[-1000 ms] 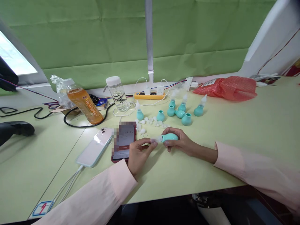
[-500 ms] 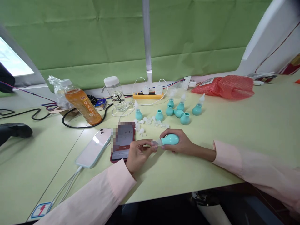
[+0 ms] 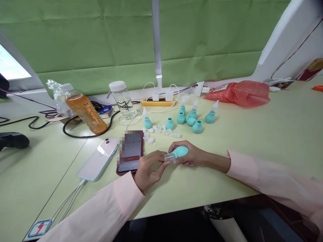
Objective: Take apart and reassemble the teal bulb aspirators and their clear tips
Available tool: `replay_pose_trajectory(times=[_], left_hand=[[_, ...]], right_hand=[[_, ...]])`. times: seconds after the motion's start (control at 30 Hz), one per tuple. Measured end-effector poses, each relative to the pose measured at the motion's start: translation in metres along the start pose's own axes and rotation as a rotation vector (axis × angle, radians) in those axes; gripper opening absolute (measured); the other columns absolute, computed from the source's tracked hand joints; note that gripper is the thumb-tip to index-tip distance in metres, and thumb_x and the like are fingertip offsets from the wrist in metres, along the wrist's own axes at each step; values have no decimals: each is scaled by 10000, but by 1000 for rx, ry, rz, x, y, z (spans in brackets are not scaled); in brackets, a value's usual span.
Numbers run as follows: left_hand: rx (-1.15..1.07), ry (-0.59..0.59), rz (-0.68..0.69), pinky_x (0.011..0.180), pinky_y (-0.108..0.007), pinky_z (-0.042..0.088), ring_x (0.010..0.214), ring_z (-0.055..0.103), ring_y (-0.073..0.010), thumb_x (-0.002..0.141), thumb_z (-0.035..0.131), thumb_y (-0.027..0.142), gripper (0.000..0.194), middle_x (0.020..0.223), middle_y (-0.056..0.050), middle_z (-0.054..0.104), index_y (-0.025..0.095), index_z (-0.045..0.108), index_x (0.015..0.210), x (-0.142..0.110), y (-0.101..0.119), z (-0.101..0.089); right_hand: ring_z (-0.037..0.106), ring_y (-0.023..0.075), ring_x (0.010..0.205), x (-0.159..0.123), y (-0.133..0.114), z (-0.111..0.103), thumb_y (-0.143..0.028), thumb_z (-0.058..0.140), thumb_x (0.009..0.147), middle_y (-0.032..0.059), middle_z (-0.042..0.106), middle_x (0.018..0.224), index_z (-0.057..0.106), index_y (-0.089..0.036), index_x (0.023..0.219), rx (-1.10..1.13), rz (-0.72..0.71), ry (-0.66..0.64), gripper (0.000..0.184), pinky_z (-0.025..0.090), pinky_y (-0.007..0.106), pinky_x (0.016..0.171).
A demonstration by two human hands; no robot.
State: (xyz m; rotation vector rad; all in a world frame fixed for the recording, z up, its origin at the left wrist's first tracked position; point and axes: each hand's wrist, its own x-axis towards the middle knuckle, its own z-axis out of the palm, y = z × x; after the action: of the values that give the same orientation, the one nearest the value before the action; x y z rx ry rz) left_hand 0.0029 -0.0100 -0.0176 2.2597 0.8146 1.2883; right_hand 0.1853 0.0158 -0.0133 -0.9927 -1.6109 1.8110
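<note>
A teal rubber bulb (image 3: pixel 181 151) of a nasal aspirator is in my right hand (image 3: pixel 195 155), its fingers curled around it and the round end up and to the right. From the bulb's neck a clear tube (image 3: pixel 169 157) points left. My left hand (image 3: pixel 148 170) pinches the tube's far end between thumb and fingers. Beyond my hands lie small translucent white pieces (image 3: pixel 159 129) in a loose cluster. More teal bulbs (image 3: pixel 197 127) stand behind them, some with an open neck. A few, like the aspirator (image 3: pixel 210 116) at the right, carry a pointed clear tip.
A phone in a red case (image 3: pixel 132 151) lies beside my left hand, and a pale phone (image 3: pixel 97 161) with a cable is farther left. An orange drink bottle (image 3: pixel 87 114), a clear water bottle (image 3: pixel 125 105), a yellow power strip (image 3: pixel 148 102) and a red bubble-wrap bag (image 3: pixel 238 94) line the back.
My left fingers have shifted on the clear part, so more of the tube shows. The bulb has tilted slightly and come a little left and down. The camera view has shifted slightly.
</note>
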Motion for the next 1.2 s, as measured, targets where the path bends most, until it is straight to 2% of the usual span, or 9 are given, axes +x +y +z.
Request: replay_pose_trajectory(times=[0.2,0.4,0.47,0.63,0.83,0.93,1.0,1.07,1.2], left_hand=[[37,-42,189,622,-240,476,722,581,-144,722,534,96,84,819,-80,616,173,537,757,-1,-1,0],[22,-192,172,610,-241,476,706,580,-145,759,489,121,97,814,-81,624,178,559,796,-3,3,0],[37,-157,149,622,-244,478,722,586,-148,761,488,139,97,821,-78,626,179,566,801,-3,3,0],[8,63,37,631,-264,469,704,580,-155,732,536,132,41,713,-47,605,167,551,747,0,3,0],[-126,23,-120,676,-273,457,813,546,-160,773,491,149,42,868,-69,560,163,528,787,-2,5,1],[-157,153,-170,737,-306,436,874,525,-167,806,442,176,20,923,-74,535,176,462,803,-4,3,2],[-185,236,-196,756,-322,425,882,529,-166,820,418,189,18,917,-70,534,187,404,832,-5,1,4],[-199,228,-213,760,-330,425,889,536,-165,818,424,188,98,906,-64,536,199,346,877,-6,-1,7],[-149,116,-219,779,-344,421,920,540,-162,802,450,171,227,933,-67,541,214,269,931,-6,-1,9]], right_hand=[[315,-1,319,-1,-7,-9,-317,694,570,-99,428,485,507,-167,817,-86,85,-116,344,239,112,261],[335,12,373,-3,-12,-15,-298,676,578,-86,409,479,514,-142,710,-230,82,-323,261,236,131,317],[328,16,362,-3,-12,-12,-316,665,588,-90,396,458,508,-145,728,-237,44,-257,271,237,136,318],[381,46,386,-3,-6,1,-384,633,616,-77,406,475,476,-161,787,-195,-102,-48,322,296,162,348],[481,105,623,-7,2,8,-389,588,673,-2,530,722,507,-173,830,-646,-498,200,279,403,225,563],[507,157,794,-6,2,1,-366,558,707,58,540,924,459,-182,994,-837,-677,257,356,426,293,698],[473,193,925,-1,1,-9,-342,531,731,94,498,1034,426,-181,1049,-948,-785,369,371,407,343,780],[432,221,996,6,2,-21,-318,510,746,112,471,1074,434,-179,1046,-1094,-829,510,339,367,391,841],[404,249,995,20,6,-39,-302,479,761,132,451,1091,440,-153,1083,-1349,-693,643,357,337,419,856]])
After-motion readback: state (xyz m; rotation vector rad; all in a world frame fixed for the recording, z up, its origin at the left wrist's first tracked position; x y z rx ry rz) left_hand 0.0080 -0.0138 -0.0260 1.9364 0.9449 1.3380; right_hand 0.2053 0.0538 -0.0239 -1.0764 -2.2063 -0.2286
